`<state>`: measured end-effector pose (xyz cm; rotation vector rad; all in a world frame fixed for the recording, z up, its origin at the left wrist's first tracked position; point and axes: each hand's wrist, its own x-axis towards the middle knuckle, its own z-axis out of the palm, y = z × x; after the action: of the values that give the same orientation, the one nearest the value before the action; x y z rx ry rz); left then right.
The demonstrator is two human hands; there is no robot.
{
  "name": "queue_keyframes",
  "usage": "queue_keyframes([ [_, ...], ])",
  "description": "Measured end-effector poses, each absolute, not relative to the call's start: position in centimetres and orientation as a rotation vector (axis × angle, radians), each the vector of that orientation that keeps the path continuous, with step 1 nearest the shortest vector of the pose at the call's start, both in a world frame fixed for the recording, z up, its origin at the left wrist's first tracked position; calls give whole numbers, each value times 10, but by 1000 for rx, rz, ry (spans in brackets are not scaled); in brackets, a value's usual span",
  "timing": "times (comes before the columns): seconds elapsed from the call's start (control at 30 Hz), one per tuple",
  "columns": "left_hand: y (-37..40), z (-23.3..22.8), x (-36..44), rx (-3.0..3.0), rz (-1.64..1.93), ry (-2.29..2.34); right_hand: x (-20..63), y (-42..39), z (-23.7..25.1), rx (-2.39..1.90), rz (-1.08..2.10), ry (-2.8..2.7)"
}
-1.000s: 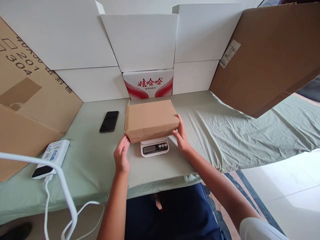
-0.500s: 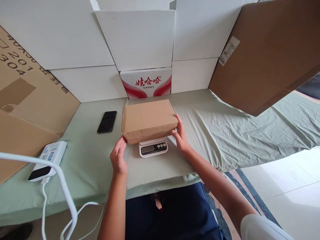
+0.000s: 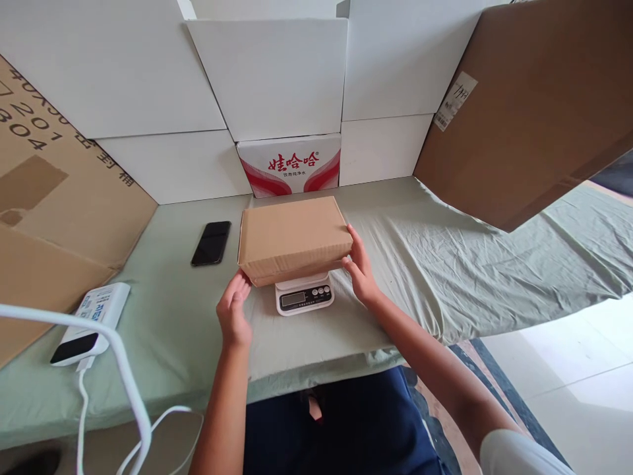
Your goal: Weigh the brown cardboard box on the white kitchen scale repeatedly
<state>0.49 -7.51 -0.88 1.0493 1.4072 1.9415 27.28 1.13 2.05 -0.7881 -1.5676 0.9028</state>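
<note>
Cardboard box (image 3: 295,234) held over the scale (image 3: 305,298)

The cardboard box is found near the middle of the cloth (image 3: 306,336), closed on its upper face and lying slightly askew. It covers the rear of the scale, whose front panel, with its display and three round buttons, projects toward the person (any reading is too small to make out). Whether the box's underside rests on the platform cannot be told.

Grip: the box is clamped between both hands, one at each end. The left hand (image 3: 235,316) has its fingers against the lower near left corner, thumb clear of the box. The right hand (image 3: 362,274) has its fingers along the right end and its thumb at the lower near edge.

Surroundings: a black phone (image 3: 211,243) lies flat, left of the box and apart from it. Farther left and nearer the person sits a white device (image 3: 106,303) with a black end, a white cable (image 3: 84,402) attached. Behind the box stands a red-and-white carton (image 3: 291,165). A large brown carton (image 3: 534,112), bearing a paper label (image 3: 455,102), leans at the right.
</note>
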Motion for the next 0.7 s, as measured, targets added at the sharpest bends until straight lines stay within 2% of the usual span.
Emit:
queue_keyframes([
  [0.27, 19, 37, -13, 1010, 1866, 1316, 247, 85, 46, -735, 858, -1565],
  [0.43, 64, 12, -12, 836, 1796, 1368, 234, 128, 19, -763, 920, -1513],
  [0.7, 67, -2, -33, 772, 1890, 1464, 241, 141, -4, -825, 1079, -1389],
])
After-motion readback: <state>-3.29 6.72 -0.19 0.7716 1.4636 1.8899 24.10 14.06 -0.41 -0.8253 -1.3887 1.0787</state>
